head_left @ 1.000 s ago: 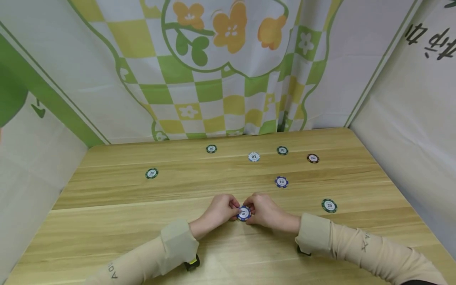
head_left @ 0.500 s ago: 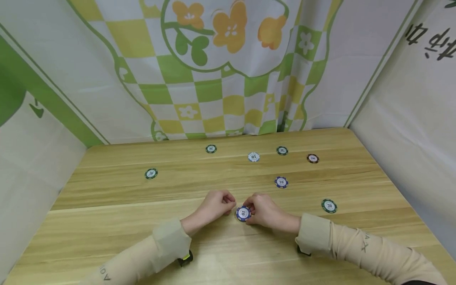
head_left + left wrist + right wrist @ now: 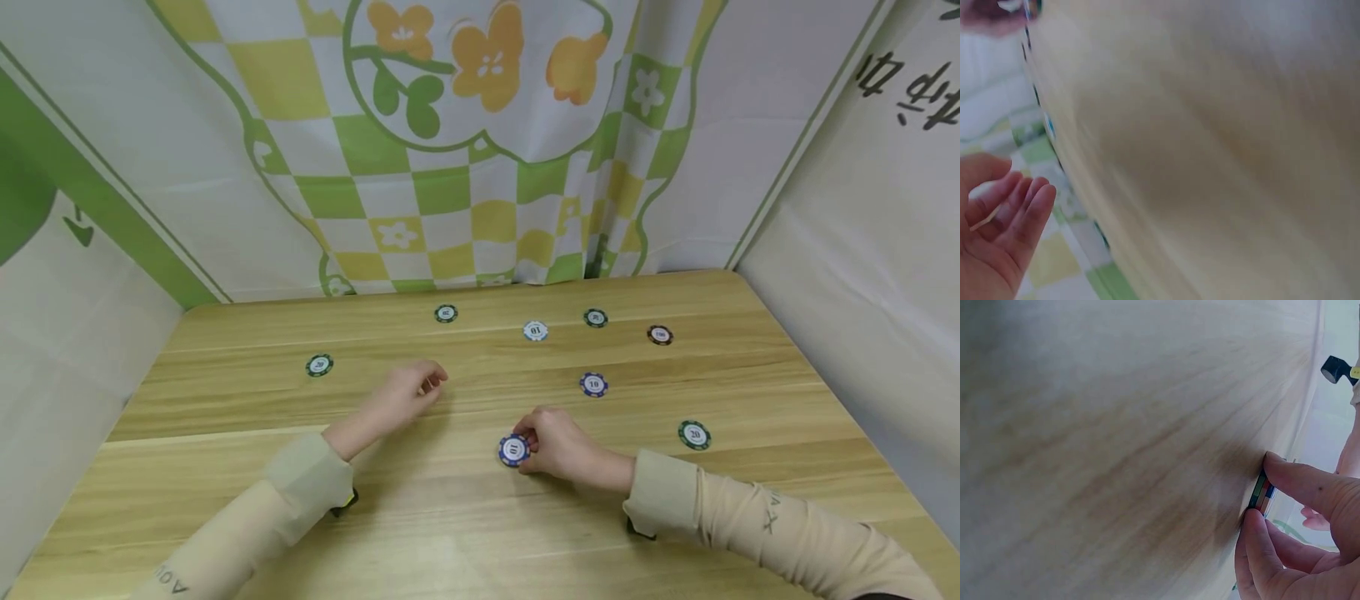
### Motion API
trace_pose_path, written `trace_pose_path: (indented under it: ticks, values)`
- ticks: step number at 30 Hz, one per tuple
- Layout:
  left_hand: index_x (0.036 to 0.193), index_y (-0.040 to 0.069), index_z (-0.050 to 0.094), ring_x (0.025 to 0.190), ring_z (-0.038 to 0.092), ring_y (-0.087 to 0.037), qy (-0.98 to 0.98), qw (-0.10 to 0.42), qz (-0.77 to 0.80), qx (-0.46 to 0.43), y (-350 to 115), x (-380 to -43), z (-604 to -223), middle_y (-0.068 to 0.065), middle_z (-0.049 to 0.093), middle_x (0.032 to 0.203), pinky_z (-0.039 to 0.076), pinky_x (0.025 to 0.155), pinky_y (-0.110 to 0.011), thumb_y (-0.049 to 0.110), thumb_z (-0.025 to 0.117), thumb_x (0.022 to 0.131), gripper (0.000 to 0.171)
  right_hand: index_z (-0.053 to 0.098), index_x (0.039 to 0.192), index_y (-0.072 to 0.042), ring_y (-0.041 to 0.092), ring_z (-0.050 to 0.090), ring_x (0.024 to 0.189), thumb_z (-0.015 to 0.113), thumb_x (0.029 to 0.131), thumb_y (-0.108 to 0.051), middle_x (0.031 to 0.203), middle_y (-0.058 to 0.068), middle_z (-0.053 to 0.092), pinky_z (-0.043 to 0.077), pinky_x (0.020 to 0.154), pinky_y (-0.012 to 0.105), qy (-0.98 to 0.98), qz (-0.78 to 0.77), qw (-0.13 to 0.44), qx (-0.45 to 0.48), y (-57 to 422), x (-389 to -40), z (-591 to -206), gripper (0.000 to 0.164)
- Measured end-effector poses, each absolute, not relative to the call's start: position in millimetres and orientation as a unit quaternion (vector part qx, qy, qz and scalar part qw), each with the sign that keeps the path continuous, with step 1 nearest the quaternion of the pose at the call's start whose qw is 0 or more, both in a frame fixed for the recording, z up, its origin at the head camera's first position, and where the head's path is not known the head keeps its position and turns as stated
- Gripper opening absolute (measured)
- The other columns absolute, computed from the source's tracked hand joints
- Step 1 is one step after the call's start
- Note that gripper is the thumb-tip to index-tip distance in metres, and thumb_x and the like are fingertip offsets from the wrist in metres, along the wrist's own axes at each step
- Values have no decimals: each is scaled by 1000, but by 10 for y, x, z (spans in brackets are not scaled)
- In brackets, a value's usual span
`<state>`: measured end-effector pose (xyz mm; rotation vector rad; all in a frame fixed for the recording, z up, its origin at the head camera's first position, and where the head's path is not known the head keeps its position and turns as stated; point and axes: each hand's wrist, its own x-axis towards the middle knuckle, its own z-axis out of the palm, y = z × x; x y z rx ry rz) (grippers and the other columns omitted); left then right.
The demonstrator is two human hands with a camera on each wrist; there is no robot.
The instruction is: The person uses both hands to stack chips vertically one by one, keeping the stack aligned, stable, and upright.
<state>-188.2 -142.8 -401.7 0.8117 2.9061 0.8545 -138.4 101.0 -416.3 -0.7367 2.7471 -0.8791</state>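
At the middle of the table, my right hand (image 3: 562,450) pinches a small stack of poker chips (image 3: 513,450) between thumb and fingers. A blue-edged chip marked 10 tops it. In the right wrist view the stack (image 3: 1261,494) shows green, reddish and blue edge layers, low at the tabletop. My left hand (image 3: 401,396) hovers over the table to the left with nothing in it. Its fingers (image 3: 1025,219) are loosely bent, the thumb apart from them. Nearest on its left lies a green chip (image 3: 319,365) marked 20.
On the wooden table (image 3: 225,500) several single chips lie spread: a green one (image 3: 446,313), a white one (image 3: 536,331), another green one (image 3: 596,317), a dark one (image 3: 660,335), a blue one (image 3: 593,384) and a green one (image 3: 694,434). A checkered cloth (image 3: 442,192) hangs behind.
My left hand has let go of the chip stack and moved away to the left and toward the back. The right hand keeps its hold on the stack in the same place.
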Motion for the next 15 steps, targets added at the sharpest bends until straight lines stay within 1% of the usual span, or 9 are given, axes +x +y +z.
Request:
trace_pose_path:
  ticks: [4, 10, 15]
  values:
    - [100, -2, 61, 79, 60, -20, 931, -20, 215, 294, -1607, -1960, -3987, -11, 62, 92, 51, 68, -30, 5, 60, 84, 17, 65, 89, 3, 10, 49, 66, 83, 57, -4, 73, 1, 53, 41, 57, 19, 919, -296, 81, -248, 1011, -1381, -4162, 38]
    - [104, -2, 59, 89, 61, -27, 936, -13, 155, 317, -1846, -2051, -3946, -14, 62, 101, 51, 74, -36, 4, 61, 84, 21, 65, 91, 4, 11, 49, 67, 82, 57, -4, 73, 2, 54, 42, 57, 19, 920, -296, 89, -242, 1005, -1380, -4154, 38]
    - [104, 0, 60, 89, 61, -26, 942, -33, 111, 316, -2022, -2121, -3927, -13, 62, 102, 51, 73, -36, 6, 62, 84, 21, 65, 91, 4, 11, 50, 67, 82, 58, -4, 74, 2, 54, 43, 58, 19, 920, -296, 88, -241, 1003, -1383, -4156, 39]
